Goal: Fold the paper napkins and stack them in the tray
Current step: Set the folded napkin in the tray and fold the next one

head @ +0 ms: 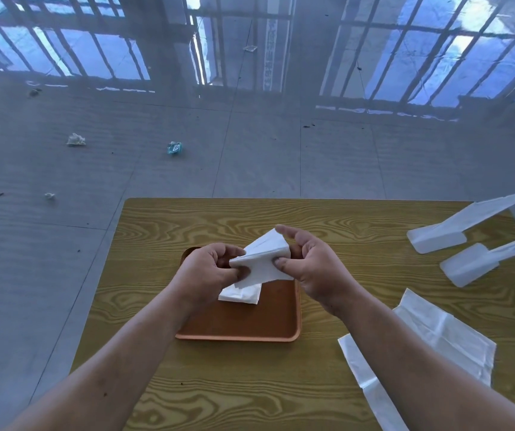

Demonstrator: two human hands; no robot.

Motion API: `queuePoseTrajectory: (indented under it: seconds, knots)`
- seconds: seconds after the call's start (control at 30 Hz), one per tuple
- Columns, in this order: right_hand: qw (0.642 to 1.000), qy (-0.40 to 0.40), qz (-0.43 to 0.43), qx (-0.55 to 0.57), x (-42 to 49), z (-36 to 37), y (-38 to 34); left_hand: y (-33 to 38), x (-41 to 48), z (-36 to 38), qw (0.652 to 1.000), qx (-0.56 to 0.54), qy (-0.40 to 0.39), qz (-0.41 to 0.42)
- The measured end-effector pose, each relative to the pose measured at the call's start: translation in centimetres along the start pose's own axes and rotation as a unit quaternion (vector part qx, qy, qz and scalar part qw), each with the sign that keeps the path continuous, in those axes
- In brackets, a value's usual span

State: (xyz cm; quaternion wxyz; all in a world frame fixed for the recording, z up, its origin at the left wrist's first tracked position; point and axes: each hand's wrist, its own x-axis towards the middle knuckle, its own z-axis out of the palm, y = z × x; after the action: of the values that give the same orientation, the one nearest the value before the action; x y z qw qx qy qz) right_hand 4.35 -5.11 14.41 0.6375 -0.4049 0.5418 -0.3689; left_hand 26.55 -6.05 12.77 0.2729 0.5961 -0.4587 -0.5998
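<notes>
Both hands are up over the far half of the tray (237, 332), working one white napkin (260, 259) between them. The left hand (208, 272) pinches the napkin's near-left corner, thumb on top and fingers curled under it. The right hand (309, 265) grips the opposite side, its thumb pressed on the napkin's upper face and the forefinger stretched out over the far corner; the other fingers are tucked behind the paper where I can't see them. The napkin is partly folded, held in the air and tilted, with its far corner pointing up and away.

Directly below the hands, a folded napkin (240, 295) already lies flat in the brown tray, toward its far side, partly hidden by the left hand and the held napkin. The tray sits on the wood-grain table (218, 384), under and between the two forearms.

Off to the right of the right forearm, unfolded napkins (449, 334) lie spread on the table, the arm crossing over part of them. Farther out beyond the right hand, two white plastic pieces (455, 234) rest on the table's far right corner, near each other.

Beyond the left hand, past the table's edge, a few crumpled scraps (173, 147) lie scattered on the grey floor (63, 228).
</notes>
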Motion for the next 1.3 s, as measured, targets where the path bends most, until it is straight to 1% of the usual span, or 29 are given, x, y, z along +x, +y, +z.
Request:
queuePoseTrajectory:
  seconds: [0.1, 0.17, 0.2, 0.23, 0.27, 0.3, 0.33, 0.37, 0.4, 0.43, 0.5, 0.53, 0.63, 0.73, 0.87, 0.97, 1.03, 1.07, 1.13, 1.23, 1.3]
  knots:
    - [0.992, 0.024, -0.024, -0.121, 0.2, 0.0, 0.1, -0.3, 0.5, -0.4, 0.994, 0.102, 0.039, 0.031]
    - [0.977, 0.054, -0.051, -0.200, 0.5, 0.1, 0.2, -0.3, 0.8, -0.5, 0.983, 0.156, 0.058, 0.072]
    - [0.968, 0.066, -0.060, -0.233, 0.8, 0.1, 0.3, -0.1, 0.9, -0.6, 0.981, 0.164, 0.059, 0.087]
    - [0.965, 0.072, -0.061, -0.246, 1.1, 0.0, 0.4, 0.1, 1.0, -0.8, 0.986, 0.132, 0.045, 0.086]
    - [0.968, 0.074, -0.054, -0.234, 1.5, -0.2, 0.4, 0.3, 1.0, -1.0, 0.995, 0.070, 0.016, 0.070]
    - [0.982, 0.069, -0.034, -0.175, 1.8, -0.2, 0.4, 0.5, 1.1, -1.2, 0.999, 0.002, -0.018, 0.048]
    - [0.995, 0.049, -0.001, -0.085, 2.0, -0.3, 0.6, 0.7, 1.2, -1.6, 0.997, -0.053, -0.043, 0.032]
    - [0.999, 0.020, 0.027, 0.000, 2.2, -0.2, 0.8, 0.9, 1.3, -1.8, 0.994, -0.092, -0.055, 0.019]
    - [0.996, -0.015, 0.053, 0.068, 2.3, -0.1, 0.9, 1.0, 1.3, -2.0, 0.990, -0.126, -0.057, 0.009]
    - [0.990, -0.050, 0.078, 0.106, 2.3, 0.1, 1.0, 1.1, 1.3, -2.0, 0.986, -0.157, -0.053, 0.001]
    - [0.984, -0.079, 0.110, 0.118, 2.2, 0.9, 1.2, 1.0, 1.6, -2.0, 0.978, -0.202, -0.038, -0.020]
    - [0.983, -0.069, 0.126, 0.116, 2.4, 1.3, 1.4, 0.9, 1.7, -2.0, 0.977, -0.208, -0.030, -0.032]
    - [0.979, -0.015, 0.152, 0.137, 3.1, 2.1, 2.3, -0.2, 1.9, -1.9, 0.983, -0.163, -0.036, -0.070]
    - [0.977, -0.004, 0.161, 0.138, 3.5, 2.8, 3.0, -1.5, 2.0, -1.9, 0.988, -0.114, -0.054, -0.091]
    - [0.977, 0.001, 0.169, 0.131, 3.8, 3.1, 4.4, -3.3, 2.3, -2.1, 0.981, -0.154, -0.036, -0.114]
    - [0.976, -0.014, 0.170, 0.134, 3.9, 2.9, 5.8, -4.7, 2.7, -2.3, 0.975, -0.180, -0.046, -0.123]
    - [0.973, -0.021, 0.185, 0.137, 3.9, 2.9, 6.6, -5.5, 3.0, -2.5, 0.971, -0.190, -0.060, -0.132]
    - [0.972, -0.021, 0.193, 0.130, 3.9, 3.0, 7.0, -6.0, 3.1, -2.6, 0.972, -0.184, -0.056, -0.135]
    - [0.980, -0.009, 0.190, 0.063, 3.9, 3.3, 7.8, -7.0, 3.4, -2.6, 0.983, -0.133, -0.027, -0.126]
    - [0.982, 0.017, 0.174, -0.075, 4.5, 3.8, 9.0, -8.8, 4.3, -1.9, 0.994, -0.046, 0.004, -0.097]
    - [0.972, 0.050, 0.141, -0.184, 5.0, 3.9, 9.8, -9.8, 4.9, -1.5, 0.995, 0.051, 0.031, -0.077]
